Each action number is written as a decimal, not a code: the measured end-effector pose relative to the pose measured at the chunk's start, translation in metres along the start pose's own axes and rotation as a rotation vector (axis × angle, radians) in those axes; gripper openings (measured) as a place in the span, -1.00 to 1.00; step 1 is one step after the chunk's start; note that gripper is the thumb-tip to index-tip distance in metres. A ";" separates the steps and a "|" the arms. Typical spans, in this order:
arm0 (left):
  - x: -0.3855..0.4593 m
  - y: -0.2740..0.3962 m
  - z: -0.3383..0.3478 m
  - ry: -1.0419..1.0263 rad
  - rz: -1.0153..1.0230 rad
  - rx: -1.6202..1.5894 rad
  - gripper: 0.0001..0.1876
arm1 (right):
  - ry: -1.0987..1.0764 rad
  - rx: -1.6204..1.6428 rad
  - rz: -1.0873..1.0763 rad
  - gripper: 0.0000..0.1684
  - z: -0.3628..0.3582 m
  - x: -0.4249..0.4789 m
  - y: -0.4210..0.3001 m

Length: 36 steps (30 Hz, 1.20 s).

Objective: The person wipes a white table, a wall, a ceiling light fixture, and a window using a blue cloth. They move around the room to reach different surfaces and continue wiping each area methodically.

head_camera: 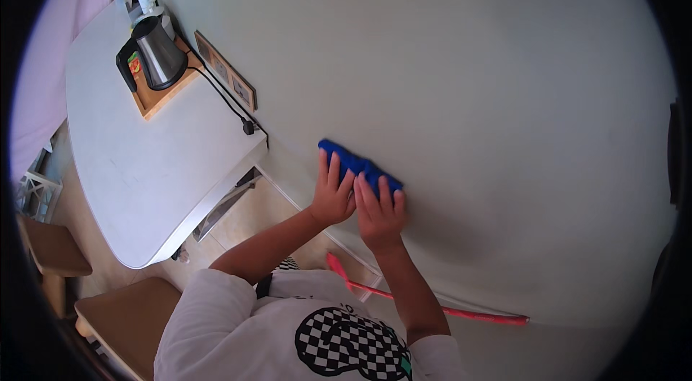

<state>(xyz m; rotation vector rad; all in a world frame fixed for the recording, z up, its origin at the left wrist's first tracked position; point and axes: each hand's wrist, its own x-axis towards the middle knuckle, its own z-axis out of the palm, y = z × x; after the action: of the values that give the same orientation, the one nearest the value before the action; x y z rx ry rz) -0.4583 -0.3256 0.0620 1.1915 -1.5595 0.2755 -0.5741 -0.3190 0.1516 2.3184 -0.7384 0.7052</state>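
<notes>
A folded blue cloth (357, 160) lies against the pale wall (476, 100). My left hand (332, 198) presses its left part, with the fingertips on top of the fabric. Right beside it, my right hand (380, 216) presses the cloth's right part with spread fingers. The two hands almost meet at the middle of the cloth, and its lower edge is hidden under them. Both forearms reach out from short white sleeves.
A white table (140, 164) meets the wall on the left. On it, a steel kettle (159, 54) stands on a wooden tray (157, 102), near a black plug (247, 126). Wall sockets (224, 70) sit above. Below are a red long-handled item (476, 315) and a brown-seated stool (132, 316).
</notes>
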 end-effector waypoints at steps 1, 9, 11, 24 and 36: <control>-0.022 0.003 0.007 -0.061 -0.026 -0.001 -0.53 | -0.024 0.007 -0.007 -0.69 0.005 -0.018 -0.001; -0.084 0.020 0.024 -0.214 0.030 0.022 -0.56 | -0.160 0.006 0.017 -0.70 0.011 -0.113 -0.001; -0.060 0.032 0.023 -0.142 0.119 0.007 -0.58 | -0.055 -0.084 0.034 -0.70 -0.004 -0.110 0.016; -0.013 0.093 0.035 -0.134 0.524 -0.018 -0.66 | 0.115 -0.213 0.351 -0.67 -0.064 -0.148 0.039; 0.124 0.192 0.020 0.082 0.668 0.026 -0.57 | 0.400 -0.256 0.497 -0.57 -0.163 -0.075 0.115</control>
<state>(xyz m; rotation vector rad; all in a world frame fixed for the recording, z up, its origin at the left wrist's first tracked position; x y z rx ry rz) -0.6083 -0.3161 0.2350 0.6316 -1.8450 0.7694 -0.7501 -0.2617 0.2583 1.6960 -1.1465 1.1729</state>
